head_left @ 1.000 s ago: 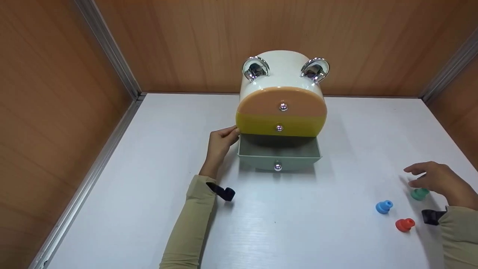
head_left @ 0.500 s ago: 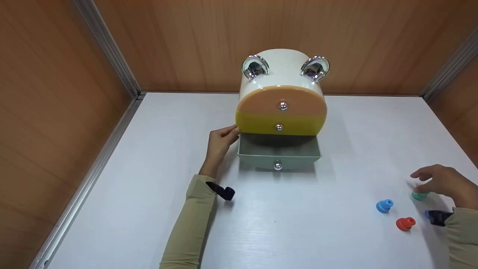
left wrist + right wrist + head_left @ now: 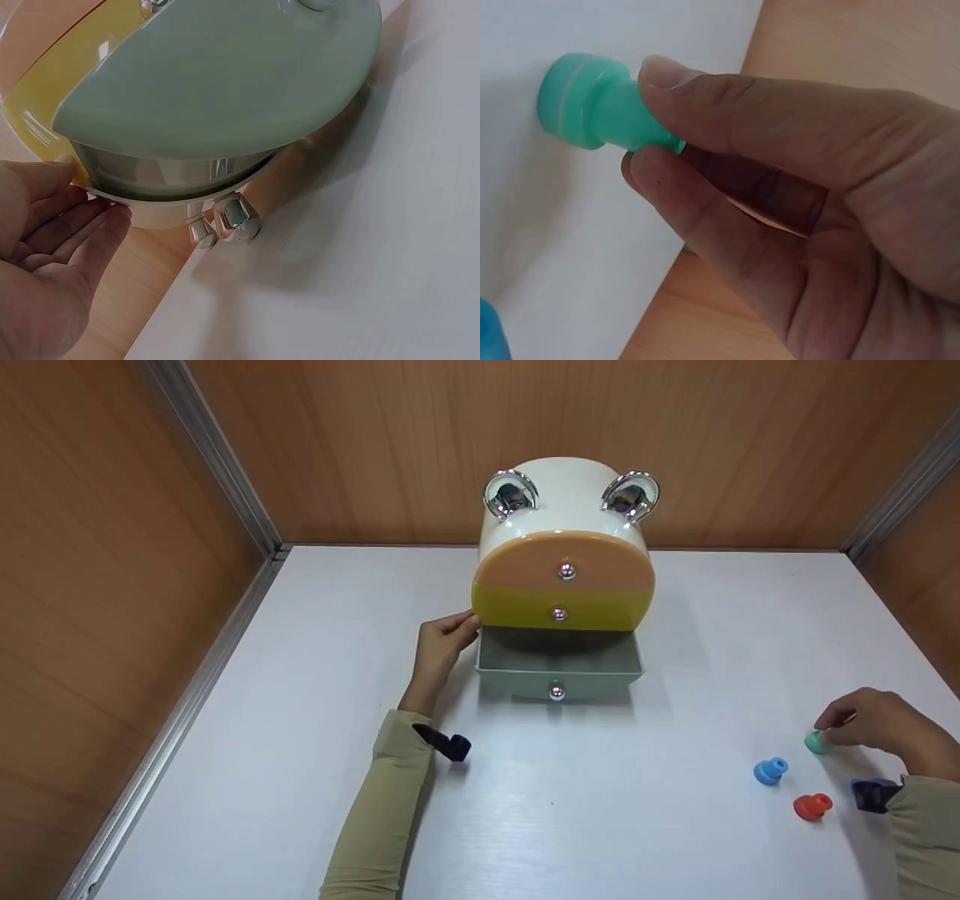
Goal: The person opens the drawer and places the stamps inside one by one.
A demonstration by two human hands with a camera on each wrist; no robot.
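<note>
Two fingers (image 3: 705, 97) pinch green peg (image 3: 592, 105), lying sideways.

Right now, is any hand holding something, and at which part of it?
The right hand pinches the green stamp-like piece by its narrow stem, between thumb and fingers. The left hand holds nothing; it rests against the side of the drawer box.

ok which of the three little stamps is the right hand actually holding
The green stamp, pinched in the right hand. The blue stamp and red stamp lie untouched on the table.
</note>
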